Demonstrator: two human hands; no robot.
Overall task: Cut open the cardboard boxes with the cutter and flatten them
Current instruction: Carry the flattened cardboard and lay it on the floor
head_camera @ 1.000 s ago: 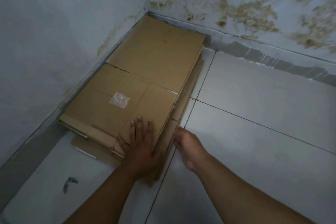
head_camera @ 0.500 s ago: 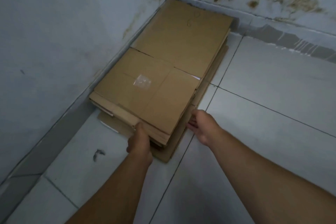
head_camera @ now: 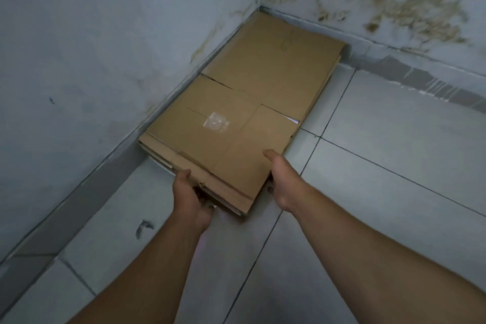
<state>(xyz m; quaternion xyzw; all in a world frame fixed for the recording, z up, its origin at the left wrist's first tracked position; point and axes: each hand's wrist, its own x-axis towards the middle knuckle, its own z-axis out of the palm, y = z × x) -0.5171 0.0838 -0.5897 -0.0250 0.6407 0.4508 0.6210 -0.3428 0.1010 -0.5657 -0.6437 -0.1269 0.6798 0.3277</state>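
Boxes: a stack of flattened boxes (head_camera: pixel 236 126) lies on the tiled floor (head_camera: pixel 381 192), running from the middle of the frame to the room corner at upper centre, its long side tight against the left wall (head_camera: pixel 79 60)
Top sheet: brown, with a shiny tape patch (head_camera: pixel 216 123) near its middle and flap seams showing
Left hand: the left hand (head_camera: pixel 189 192) grips the stack's near edge at lower centre, thumb on top and fingers curled under the layers
Right hand: the right hand (head_camera: pixel 282 181) pinches the near right corner, thumb flat on the top sheet; its fingers are hidden below the edge
Change: a second ago the left hand lay flat and open on top while the right only touched the side edge; since then the left has slid back to the near edge, and both hands have closed on that end
Lower sheets: the cardboard that stuck out below at the near left now shows far less, so the stack looks squarer
Lift: whether the near end is off the floor cannot be told
Meaning: these boxes look already cut and flattened; the two-handed hold suggests tidying or shifting the pile rather than more cutting
Cutter: no cutter is in view
Nearby: a small dark mark (head_camera: pixel 143 227) on the floor at lower left
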